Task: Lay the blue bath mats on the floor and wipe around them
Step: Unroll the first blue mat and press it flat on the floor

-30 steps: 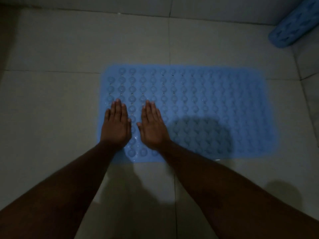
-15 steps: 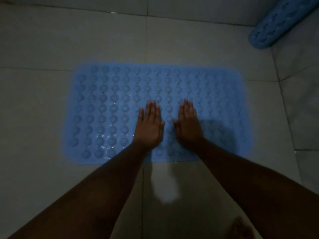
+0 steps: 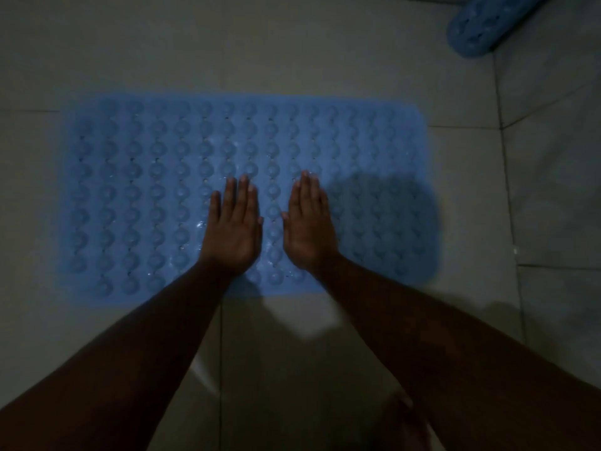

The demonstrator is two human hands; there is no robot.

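A blue bath mat with rows of round bumps lies flat on the pale tiled floor. My left hand presses palm-down on the mat near its middle, fingers together and straight. My right hand lies flat beside it, a small gap between the two. Neither hand holds anything. A second blue mat, rolled into a tube, rests at the top right corner of the view, partly cut off by the frame edge.
Grout lines cross the floor. A tiled wall rises on the right, just past the mat's right edge. My shadow darkens the mat's right part and the floor near me. The room is dim.
Both hands have slid rightward across the flat mat, from its left end to about its middle, staying flat. The gap between them has widened slightly.
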